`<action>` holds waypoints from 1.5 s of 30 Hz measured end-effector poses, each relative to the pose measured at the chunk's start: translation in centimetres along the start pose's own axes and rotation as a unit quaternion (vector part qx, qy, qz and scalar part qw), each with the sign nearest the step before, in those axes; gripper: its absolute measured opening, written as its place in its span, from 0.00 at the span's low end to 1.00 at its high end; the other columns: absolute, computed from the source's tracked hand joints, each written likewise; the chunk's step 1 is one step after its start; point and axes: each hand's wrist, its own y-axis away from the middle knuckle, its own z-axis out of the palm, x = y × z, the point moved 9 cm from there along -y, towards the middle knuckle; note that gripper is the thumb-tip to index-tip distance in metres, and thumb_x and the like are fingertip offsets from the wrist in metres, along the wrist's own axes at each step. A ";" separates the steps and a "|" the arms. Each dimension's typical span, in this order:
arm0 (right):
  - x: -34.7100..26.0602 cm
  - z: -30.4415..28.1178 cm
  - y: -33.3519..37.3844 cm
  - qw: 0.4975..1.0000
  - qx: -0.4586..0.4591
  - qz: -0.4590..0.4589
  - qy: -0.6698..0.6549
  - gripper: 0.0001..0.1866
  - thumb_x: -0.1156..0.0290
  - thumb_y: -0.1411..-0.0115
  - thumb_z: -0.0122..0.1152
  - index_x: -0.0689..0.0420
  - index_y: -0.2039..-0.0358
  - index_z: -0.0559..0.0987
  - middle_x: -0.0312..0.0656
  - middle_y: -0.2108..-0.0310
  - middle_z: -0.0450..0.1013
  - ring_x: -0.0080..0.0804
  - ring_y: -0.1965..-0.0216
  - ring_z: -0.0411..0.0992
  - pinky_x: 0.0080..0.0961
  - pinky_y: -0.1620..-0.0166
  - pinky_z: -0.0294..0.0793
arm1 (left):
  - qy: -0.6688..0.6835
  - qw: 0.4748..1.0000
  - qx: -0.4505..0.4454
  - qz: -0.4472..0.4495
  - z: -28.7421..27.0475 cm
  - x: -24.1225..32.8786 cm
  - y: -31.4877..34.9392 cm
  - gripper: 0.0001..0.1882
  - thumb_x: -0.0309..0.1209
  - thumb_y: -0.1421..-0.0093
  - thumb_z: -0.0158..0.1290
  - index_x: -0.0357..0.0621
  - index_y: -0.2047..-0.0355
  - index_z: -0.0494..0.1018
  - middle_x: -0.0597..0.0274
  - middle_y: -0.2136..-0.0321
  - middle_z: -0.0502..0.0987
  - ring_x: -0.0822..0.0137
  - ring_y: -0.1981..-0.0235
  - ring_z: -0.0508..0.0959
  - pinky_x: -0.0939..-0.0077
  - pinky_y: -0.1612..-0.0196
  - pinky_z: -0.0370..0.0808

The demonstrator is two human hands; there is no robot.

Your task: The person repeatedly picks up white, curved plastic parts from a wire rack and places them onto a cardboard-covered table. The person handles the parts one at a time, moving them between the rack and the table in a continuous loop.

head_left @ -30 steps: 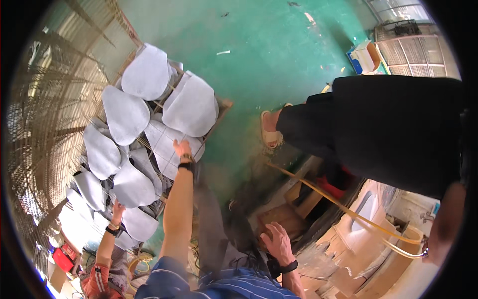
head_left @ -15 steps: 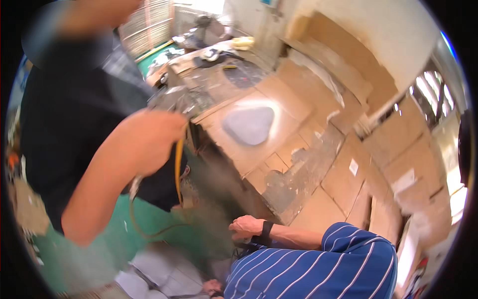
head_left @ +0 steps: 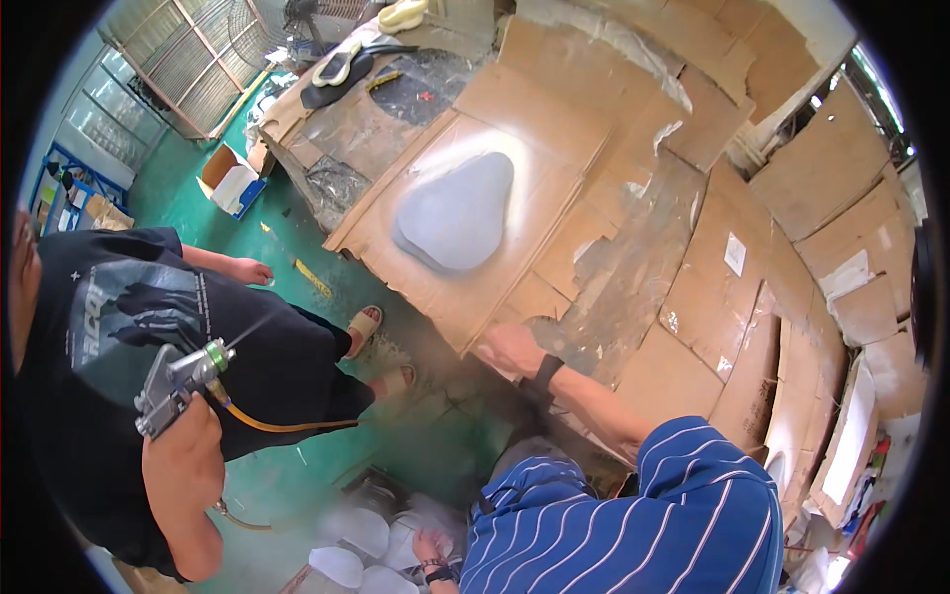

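My left hand (head_left: 431, 547), with a dark band at the wrist, is low by a pile of pale grey rounded pads (head_left: 358, 532). Its fingers close on the edge of one pad (head_left: 420, 522). My right hand (head_left: 510, 350), wearing a black wristband, is at the near corner of the cardboard-covered table (head_left: 465, 335); haze and blur keep its fingers unclear. On that table lies a grey pear-shaped pad (head_left: 457, 213), ringed by a white sprayed patch. At left, a co-worker in a black shirt holds a spray gun (head_left: 178, 384) with a yellow hose.
Beyond the pear-shaped pad are a white-and-black shoe-shaped thing (head_left: 338, 67) and a yellow one (head_left: 403, 14). A fan (head_left: 315, 18) stands at the back. An opened box (head_left: 230, 181) sits on the green floor. Cardboard sheets (head_left: 831, 158) line the right side.
My view has shifted, showing more floor. The co-worker's arm has drawn back left from beside the table, bringing the spray gun into sight. My right hand has risen to the table corner.
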 end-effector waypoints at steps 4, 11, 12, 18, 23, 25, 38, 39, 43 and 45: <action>2.8 -1.9 -5.3 0.997 0.062 0.034 0.027 0.17 0.57 0.41 0.65 0.61 0.70 0.80 0.52 0.74 0.75 0.52 0.68 0.77 0.47 0.65 0.77 | -0.063 0.995 -0.048 0.066 5.9 6.1 3.5 0.26 0.28 0.35 0.49 0.41 0.36 0.64 0.49 0.49 0.76 0.55 0.56 0.81 0.60 0.59 0.83; 5.0 -9.0 -13.8 0.951 0.297 0.014 0.084 0.19 0.56 0.52 0.76 0.56 0.67 0.82 0.44 0.61 0.73 0.42 0.54 0.70 0.39 0.52 0.70 | -0.176 0.946 -0.166 0.214 20.3 18.5 10.8 0.22 0.22 0.37 0.51 0.40 0.41 0.71 0.57 0.56 0.81 0.67 0.56 0.81 0.72 0.58 0.80; 5.7 -8.6 -15.0 0.958 0.271 0.019 0.094 0.19 0.55 0.53 0.76 0.55 0.67 0.82 0.43 0.61 0.73 0.41 0.54 0.69 0.39 0.52 0.69 | -0.185 0.937 -0.179 0.237 22.7 20.0 11.1 0.22 0.21 0.37 0.51 0.39 0.41 0.72 0.58 0.57 0.81 0.67 0.56 0.81 0.74 0.56 0.80; 6.9 -6.1 -17.8 0.970 0.210 0.010 0.123 0.14 0.57 0.53 0.75 0.50 0.69 0.84 0.40 0.63 0.74 0.40 0.54 0.70 0.40 0.53 0.68 | -0.304 0.793 -0.220 0.480 40.2 33.0 16.8 0.25 0.18 0.43 0.49 0.38 0.43 0.72 0.48 0.51 0.77 0.53 0.49 0.78 0.63 0.44 0.74; 7.0 -5.3 -19.8 0.976 0.171 -0.004 0.132 0.07 0.61 0.48 0.67 0.49 0.71 0.85 0.39 0.67 0.76 0.40 0.57 0.72 0.40 0.54 0.67 | -0.405 0.612 -0.211 0.645 54.1 40.2 17.9 0.31 0.17 0.52 0.51 0.43 0.44 0.69 0.45 0.40 0.67 0.41 0.37 0.67 0.54 0.34 0.66; 8.6 -6.1 -22.2 0.980 0.118 0.030 0.159 0.06 0.63 0.46 0.63 0.50 0.72 0.84 0.40 0.68 0.77 0.40 0.57 0.73 0.40 0.54 0.67 | -0.443 0.549 -0.185 0.684 58.3 41.4 16.1 0.31 0.17 0.53 0.51 0.44 0.45 0.69 0.46 0.38 0.66 0.42 0.36 0.67 0.54 0.34 0.67; -8.7 -36.5 -8.6 0.892 0.361 -0.115 0.248 0.08 0.69 0.45 0.68 0.51 0.63 0.83 0.37 0.66 0.76 0.36 0.56 0.72 0.37 0.51 0.66 | -0.244 0.729 -0.347 0.538 57.8 41.3 14.0 0.25 0.28 0.40 0.56 0.43 0.41 0.72 0.55 0.44 0.77 0.60 0.44 0.76 0.66 0.40 0.71; -10.1 -35.6 -6.7 0.903 0.332 -0.124 0.245 0.09 0.71 0.46 0.68 0.52 0.62 0.82 0.37 0.66 0.75 0.37 0.56 0.71 0.37 0.50 0.66 | -0.138 0.792 -0.451 0.388 56.5 38.9 15.4 0.25 0.34 0.37 0.57 0.43 0.40 0.71 0.56 0.44 0.77 0.62 0.43 0.75 0.65 0.40 0.71; -15.3 -27.5 0.8 0.945 0.174 -0.186 0.204 0.09 0.73 0.46 0.67 0.55 0.63 0.81 0.42 0.67 0.73 0.43 0.57 0.70 0.41 0.47 0.66 | 0.259 0.693 -0.671 0.039 46.2 33.5 25.7 0.32 0.49 0.29 0.49 0.40 0.33 0.63 0.50 0.34 0.68 0.51 0.34 0.69 0.47 0.33 0.65; -17.5 -22.5 4.9 0.953 0.078 -0.236 0.174 0.08 0.71 0.44 0.67 0.55 0.64 0.81 0.43 0.66 0.73 0.45 0.57 0.70 0.43 0.48 0.65 | 0.349 0.689 -0.635 -0.003 41.1 30.7 26.1 0.28 0.44 0.30 0.52 0.42 0.36 0.66 0.50 0.40 0.73 0.53 0.38 0.73 0.44 0.35 0.69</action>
